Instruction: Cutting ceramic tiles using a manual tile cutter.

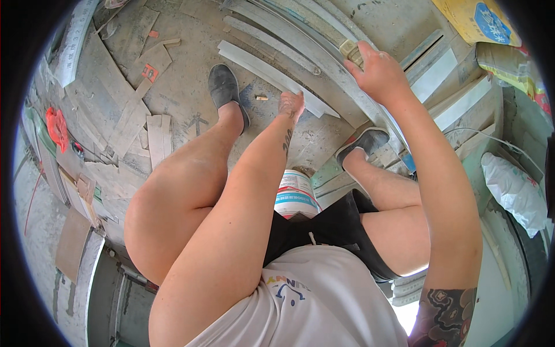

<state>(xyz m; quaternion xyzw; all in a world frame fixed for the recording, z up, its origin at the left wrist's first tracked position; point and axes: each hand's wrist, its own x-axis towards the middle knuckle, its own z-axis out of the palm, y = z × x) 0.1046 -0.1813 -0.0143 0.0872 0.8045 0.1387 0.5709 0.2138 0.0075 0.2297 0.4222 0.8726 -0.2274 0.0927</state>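
My left hand (291, 105) is closed at the near edge of a long white strip (257, 65), which lies slantwise across the floor in front of me; its fingertips are partly hidden. Up and to the right, my right hand (378, 72) grips a small yellowish, block-shaped tool (351, 52). The tool is over long grey metal profiles (324, 49); whether it touches them I cannot tell. A small tan piece (262, 98) lies on the floor to the left of my left hand.
A white bucket (296, 191) stands between my legs. Cardboard scraps (124, 124) litter the floor at left, near a red plastic bag (56, 128). Boards (433, 75) and a yellow sack (477, 22) lie at far right, a white bag (514, 191) nearer.
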